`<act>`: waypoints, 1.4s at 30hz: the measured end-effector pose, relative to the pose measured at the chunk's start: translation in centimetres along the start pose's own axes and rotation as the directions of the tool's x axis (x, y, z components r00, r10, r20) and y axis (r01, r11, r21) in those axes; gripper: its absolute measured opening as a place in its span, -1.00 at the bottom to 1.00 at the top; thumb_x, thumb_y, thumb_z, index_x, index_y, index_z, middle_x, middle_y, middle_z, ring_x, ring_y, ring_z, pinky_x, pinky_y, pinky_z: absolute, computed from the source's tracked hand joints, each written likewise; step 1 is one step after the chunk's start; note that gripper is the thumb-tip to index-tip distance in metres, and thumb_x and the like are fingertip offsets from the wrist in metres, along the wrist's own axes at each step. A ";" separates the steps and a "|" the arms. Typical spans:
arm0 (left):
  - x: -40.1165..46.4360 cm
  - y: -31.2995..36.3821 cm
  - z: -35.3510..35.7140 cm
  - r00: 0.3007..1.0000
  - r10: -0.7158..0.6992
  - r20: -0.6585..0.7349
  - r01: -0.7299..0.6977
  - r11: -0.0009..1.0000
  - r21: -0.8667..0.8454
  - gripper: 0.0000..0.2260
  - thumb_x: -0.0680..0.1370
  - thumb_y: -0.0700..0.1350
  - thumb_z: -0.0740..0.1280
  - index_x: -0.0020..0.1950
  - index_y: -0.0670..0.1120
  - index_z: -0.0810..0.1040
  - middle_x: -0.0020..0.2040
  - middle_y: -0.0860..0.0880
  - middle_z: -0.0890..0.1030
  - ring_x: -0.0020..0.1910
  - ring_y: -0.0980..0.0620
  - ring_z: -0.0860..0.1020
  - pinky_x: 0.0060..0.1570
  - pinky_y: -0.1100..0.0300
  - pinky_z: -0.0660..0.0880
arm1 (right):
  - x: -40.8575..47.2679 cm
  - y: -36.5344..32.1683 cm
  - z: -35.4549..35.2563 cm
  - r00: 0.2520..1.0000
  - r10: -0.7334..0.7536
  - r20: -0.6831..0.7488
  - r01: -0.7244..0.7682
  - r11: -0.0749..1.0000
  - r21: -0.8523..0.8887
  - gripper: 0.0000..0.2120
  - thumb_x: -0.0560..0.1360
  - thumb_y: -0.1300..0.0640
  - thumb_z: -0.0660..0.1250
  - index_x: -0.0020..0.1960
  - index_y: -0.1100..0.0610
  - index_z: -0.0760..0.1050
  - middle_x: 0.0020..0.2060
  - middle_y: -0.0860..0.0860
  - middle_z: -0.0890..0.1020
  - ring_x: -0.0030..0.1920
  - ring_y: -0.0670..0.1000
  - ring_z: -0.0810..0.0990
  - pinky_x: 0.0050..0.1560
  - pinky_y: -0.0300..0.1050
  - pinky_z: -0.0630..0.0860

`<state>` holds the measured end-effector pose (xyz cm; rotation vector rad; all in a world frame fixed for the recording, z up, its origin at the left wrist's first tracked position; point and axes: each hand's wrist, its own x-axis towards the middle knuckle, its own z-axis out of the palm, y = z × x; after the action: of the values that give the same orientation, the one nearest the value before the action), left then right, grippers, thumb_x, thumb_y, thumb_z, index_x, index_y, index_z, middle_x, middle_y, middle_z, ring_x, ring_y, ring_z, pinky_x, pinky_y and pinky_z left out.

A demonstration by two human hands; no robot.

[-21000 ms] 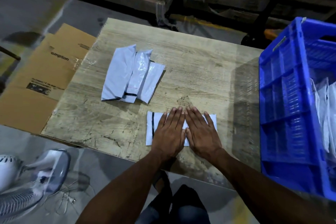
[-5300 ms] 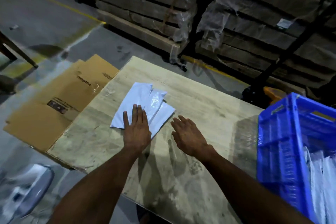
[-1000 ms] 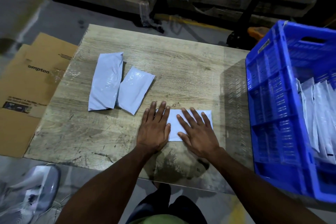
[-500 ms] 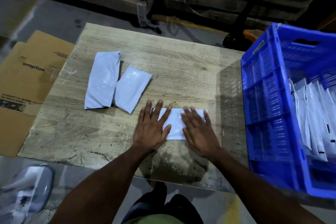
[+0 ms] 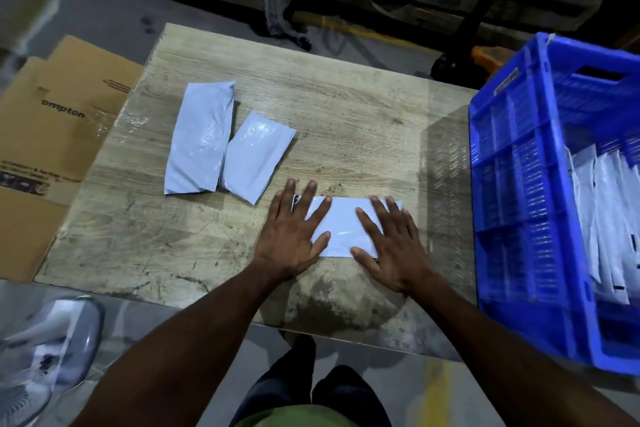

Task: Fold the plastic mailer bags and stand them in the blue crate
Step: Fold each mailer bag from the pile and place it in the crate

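Worn wooden table (image 5: 346, 107) fills the centre of the frame. Both forearms extend from the bottom edge. Left hand (image 5: 291, 236) and right hand (image 5: 391, 246) lie palm-down, fingers straight and spread, pressing the two ends of a folded white mailer bag (image 5: 341, 229) flat; neither hand grasps it. Two unfolded mailer bags (image 5: 221, 142) lie side by side at centre left. Blue crate (image 5: 519, 184) at right holds folded bags (image 5: 602, 218) standing upright.

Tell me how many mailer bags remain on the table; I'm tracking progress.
3: the pressed mailer bag, the long mailer bag far left, the short mailer bag beside it.
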<state>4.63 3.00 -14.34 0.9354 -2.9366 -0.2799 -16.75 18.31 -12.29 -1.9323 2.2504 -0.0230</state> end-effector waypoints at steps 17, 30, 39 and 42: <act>-1.1 -0.1 -1.1 0.977 0.205 -0.062 -0.196 0.973 0.123 -0.28 0.66 0.31 -0.01 0.66 -0.16 0.16 0.68 -0.20 0.03 0.65 -0.26 -0.01 0.52 -0.38 0.06 | -0.2 -3.1 0.1 0.945 -0.199 -0.262 0.195 0.980 -0.042 -0.87 0.59 0.13 0.27 -0.07 0.12 0.56 0.43 0.08 0.49 0.55 0.16 0.28 0.44 0.45 0.15; -2.9 0.3 -2.5 0.957 0.151 -0.247 -0.100 0.973 0.208 -0.39 0.47 -0.27 0.49 0.51 -0.04 0.45 0.59 -0.17 0.34 0.59 -0.28 0.23 0.42 -0.51 0.07 | -1.8 -3.3 -2.3 0.775 -0.557 -0.298 0.518 0.830 -0.205 -0.78 0.66 0.16 0.23 0.06 0.03 0.66 0.27 -0.02 0.63 0.49 0.21 0.38 0.35 0.42 0.36; -1.9 -0.1 -7.2 0.948 0.022 -0.319 0.047 0.977 0.207 -0.54 0.57 -0.01 0.45 0.46 -0.05 0.52 0.62 -0.16 0.29 0.62 -0.26 0.15 0.43 -0.52 0.09 | -0.4 -1.8 -7.5 0.838 -0.473 -0.274 0.474 0.878 -0.065 -0.75 0.53 0.19 0.26 0.13 0.07 0.63 0.33 -0.01 0.58 0.10 0.13 0.63 -0.30 0.00 0.62; -0.2 -0.2 -7.7 0.945 -0.024 -0.328 0.092 0.977 0.194 -0.34 0.60 0.05 0.37 0.63 -0.12 0.25 0.66 -0.23 0.08 0.64 -0.29 0.03 0.44 -0.48 0.10 | 0.8 -0.1 -8.3 0.868 -0.449 -0.212 0.440 0.893 -0.092 -0.67 0.46 0.19 0.24 0.17 0.05 0.60 0.42 -0.03 0.51 0.00 0.17 0.64 -0.35 0.05 0.60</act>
<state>5.67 1.75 -6.79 0.9841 -2.6712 0.1697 -17.96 16.62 -4.19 -2.5467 1.8771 -0.2743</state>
